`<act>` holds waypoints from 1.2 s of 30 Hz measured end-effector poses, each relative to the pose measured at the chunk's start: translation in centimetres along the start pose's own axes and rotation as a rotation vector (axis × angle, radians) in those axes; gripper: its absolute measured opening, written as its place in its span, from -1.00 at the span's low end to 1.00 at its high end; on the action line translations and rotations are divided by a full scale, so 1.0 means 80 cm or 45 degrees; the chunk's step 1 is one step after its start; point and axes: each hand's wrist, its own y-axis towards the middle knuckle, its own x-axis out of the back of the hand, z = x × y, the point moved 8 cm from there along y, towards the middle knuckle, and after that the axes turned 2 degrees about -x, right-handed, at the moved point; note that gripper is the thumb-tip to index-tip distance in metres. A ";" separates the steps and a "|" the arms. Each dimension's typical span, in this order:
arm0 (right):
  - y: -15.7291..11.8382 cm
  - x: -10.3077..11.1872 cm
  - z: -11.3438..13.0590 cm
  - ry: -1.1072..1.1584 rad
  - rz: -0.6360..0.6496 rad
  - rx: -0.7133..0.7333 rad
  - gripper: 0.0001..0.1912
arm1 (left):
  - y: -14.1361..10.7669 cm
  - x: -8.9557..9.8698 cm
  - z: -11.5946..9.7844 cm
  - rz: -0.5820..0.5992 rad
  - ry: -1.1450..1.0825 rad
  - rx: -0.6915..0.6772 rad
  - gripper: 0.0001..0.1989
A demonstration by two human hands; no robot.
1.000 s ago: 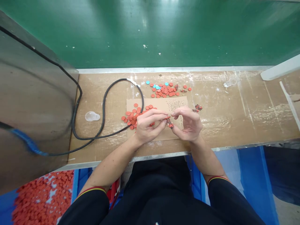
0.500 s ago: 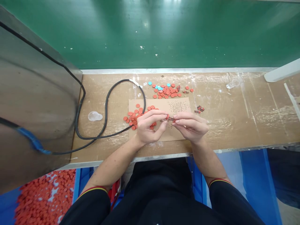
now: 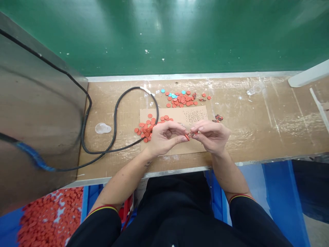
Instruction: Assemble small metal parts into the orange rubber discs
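My left hand (image 3: pixel 167 138) pinches a red button-like disc (image 3: pixel 187 137) between thumb and fingertips, tilted on edge. Close beside it, my right hand (image 3: pixel 212 135) is closed on a small red-and-metal piece (image 3: pixel 194 133), its exact kind too small to make out. The fingertips of both hands almost meet above a cardboard sheet (image 3: pixel 177 149). Left of my left hand lies a loose pile of red discs (image 3: pixel 147 130). Tiny dark bits (image 3: pixel 194 116) are scattered on the sheet just beyond my hands.
Red discs (image 3: pixel 182 100) and several blue ones (image 3: pixel 170 95) lie behind the sheet. Shiny red-and-dark pieces (image 3: pixel 218 118) sit to the right. A black cable (image 3: pixel 115 116) loops across the left, by a clear plastic piece (image 3: pixel 102 128). Below left, a bin holds many red discs (image 3: pixel 48 219).
My left fingers have curled and turned the red disc slightly lower. Both hands stay close together, and the view has shifted slightly.
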 end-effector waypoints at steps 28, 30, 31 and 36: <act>0.002 -0.006 0.010 0.012 0.146 0.058 -0.85 | 0.003 -0.003 -0.010 0.118 0.128 -0.233 -0.80; 0.002 -0.004 0.008 -0.032 0.121 0.055 -0.86 | 0.002 -0.003 -0.010 0.127 0.142 -0.225 -0.79; 0.001 -0.002 0.006 -0.064 0.107 0.050 -0.87 | 0.002 -0.004 -0.010 0.142 0.156 -0.215 -0.80; 0.001 0.004 -0.009 -0.068 0.083 -0.095 -0.78 | 0.000 -0.008 -0.019 0.180 0.324 -0.254 -0.89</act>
